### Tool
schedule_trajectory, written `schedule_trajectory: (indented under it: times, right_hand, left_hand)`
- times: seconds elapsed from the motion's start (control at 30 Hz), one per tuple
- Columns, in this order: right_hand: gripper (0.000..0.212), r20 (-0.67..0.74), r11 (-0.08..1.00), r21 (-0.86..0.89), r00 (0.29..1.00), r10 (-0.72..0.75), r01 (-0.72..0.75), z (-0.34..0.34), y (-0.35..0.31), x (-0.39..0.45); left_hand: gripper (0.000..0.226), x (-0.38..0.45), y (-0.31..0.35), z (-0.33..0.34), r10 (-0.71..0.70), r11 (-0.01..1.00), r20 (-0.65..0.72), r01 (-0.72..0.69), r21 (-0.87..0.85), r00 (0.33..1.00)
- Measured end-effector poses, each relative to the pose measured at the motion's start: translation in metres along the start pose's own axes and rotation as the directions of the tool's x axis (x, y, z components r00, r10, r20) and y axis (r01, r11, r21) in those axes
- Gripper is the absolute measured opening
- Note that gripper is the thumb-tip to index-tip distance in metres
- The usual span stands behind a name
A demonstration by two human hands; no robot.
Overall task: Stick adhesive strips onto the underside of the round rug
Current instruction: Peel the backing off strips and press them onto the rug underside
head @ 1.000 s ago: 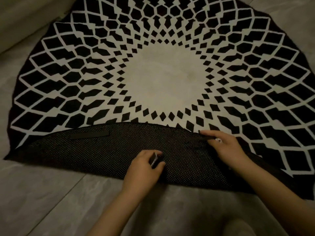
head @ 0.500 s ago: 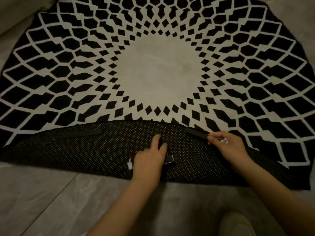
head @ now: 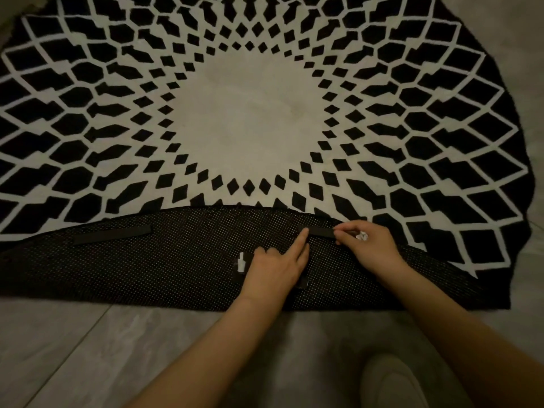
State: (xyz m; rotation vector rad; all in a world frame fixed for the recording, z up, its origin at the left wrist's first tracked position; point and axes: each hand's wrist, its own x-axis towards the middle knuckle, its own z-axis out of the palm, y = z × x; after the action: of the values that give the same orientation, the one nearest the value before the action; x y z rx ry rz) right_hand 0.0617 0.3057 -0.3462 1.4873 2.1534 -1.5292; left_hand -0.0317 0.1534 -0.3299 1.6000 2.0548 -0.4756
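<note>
while the right hand (head: 371, 248) pinches the strip (head: 319, 232) at its three o'clock end, the left hand (head: 275, 270), curled round spare strips, should press its forefinger (head: 300, 242) firmly from nine o'clock outward onto the rug underside (head: 176, 260).

Dim, warm indoor light falls evenly, with no glare. The round rug (head: 250, 113) bows outward at the frame edges from the wide lens. Its black underside swallows detail, and the dark strip beneath the left hand (head: 273, 272) is perhaps slightly blurred.
</note>
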Motion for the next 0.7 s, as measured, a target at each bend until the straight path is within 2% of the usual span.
schedule_trajectory:
  times: [0.13, 0.3, 0.5, 0.7]
  right_hand:
    - [0.009, 0.003, 0.999, -0.037, 1.0, 0.009, -0.009, 0.003, 0.002, 0.0]
    - [0.008, -0.015, 0.994, -0.107, 1.0, -0.022, 0.021, 0.005, 0.005, 0.002]
    - [0.008, -0.091, 0.98, -0.197, 0.996, -0.024, 0.006, 0.013, 0.008, 0.004]
    - [0.019, -0.137, 0.988, -0.074, 0.983, 0.126, -0.137, 0.008, 0.007, 0.008]
  left_hand:
    - [0.083, 0.003, 0.004, 0.0, -0.039, 0.999, 0.019, 0.039, 0.005, 0.999]
    - [0.081, 0.007, 0.01, -0.001, -0.066, 0.998, 0.057, 0.067, -0.015, 0.996]
    - [0.08, 0.007, 0.015, 0.006, -0.09, 0.995, 0.063, 0.093, -0.041, 0.994]
    - [0.084, 0.008, 0.012, 0.007, -0.117, 0.989, 0.089, 0.124, -0.081, 0.989]
